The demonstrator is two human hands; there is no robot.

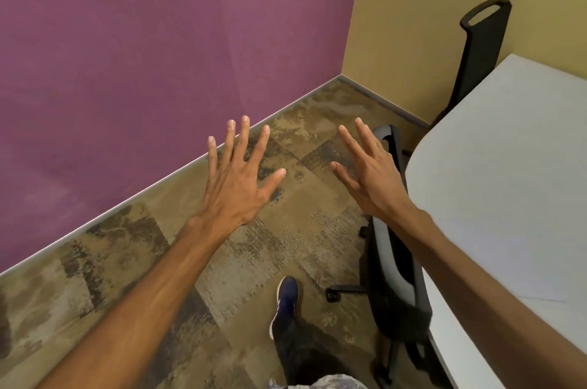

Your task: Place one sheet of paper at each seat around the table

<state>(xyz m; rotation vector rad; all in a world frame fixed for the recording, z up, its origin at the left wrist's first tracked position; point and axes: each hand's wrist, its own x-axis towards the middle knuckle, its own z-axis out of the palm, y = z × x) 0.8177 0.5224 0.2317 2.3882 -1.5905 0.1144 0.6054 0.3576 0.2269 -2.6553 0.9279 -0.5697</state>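
Note:
My left hand (238,179) is stretched out over the carpet, palm down, fingers spread, holding nothing. My right hand (368,172) is held out beside it, also empty with fingers apart, just left of the white table (508,140). A white sheet of paper (505,258) lies on the table near its left edge, partly under my right forearm. A grey-and-black office chair (394,261) is pushed in at the table's near left side. A second black chair (479,48) stands at the far end of the table.
A purple wall (143,55) runs along the left and meets a yellow wall (413,7) at the corner. Patterned brown carpet (301,134) lies between the wall and the table. My foot in a dark blue shoe (286,296) is on the carpet.

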